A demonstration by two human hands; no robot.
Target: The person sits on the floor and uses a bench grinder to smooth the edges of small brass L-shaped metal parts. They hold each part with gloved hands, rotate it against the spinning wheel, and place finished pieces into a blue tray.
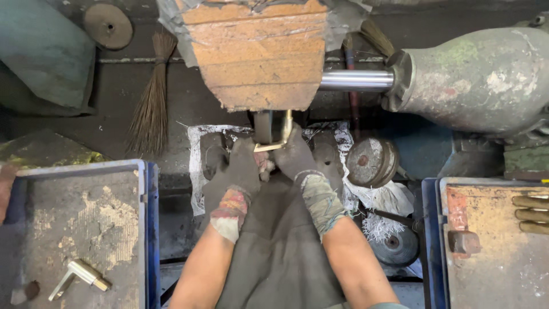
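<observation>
Both gloved hands, the left hand (237,171) and the right hand (297,157), are closed around a small brass piece (277,140), pressing it up against the buffing wheel (257,54). Left of the wheel, a blue tray (150,217) holds one bent metal fitting (80,276). Right of it, another blue tray (430,229) holds brass rods (530,214).

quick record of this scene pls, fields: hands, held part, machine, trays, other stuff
hands: left hand and right hand, both gloved, together grip one part
held part: brass-coloured angled metal piece, up at the wheel's underside
machine: orange buffing wheel on a steel shaft, grey motor housing
trays: left blue tray holds a metal fitting; right blue tray holds brass-coloured bars
other stuff: broom, spare discs
</observation>
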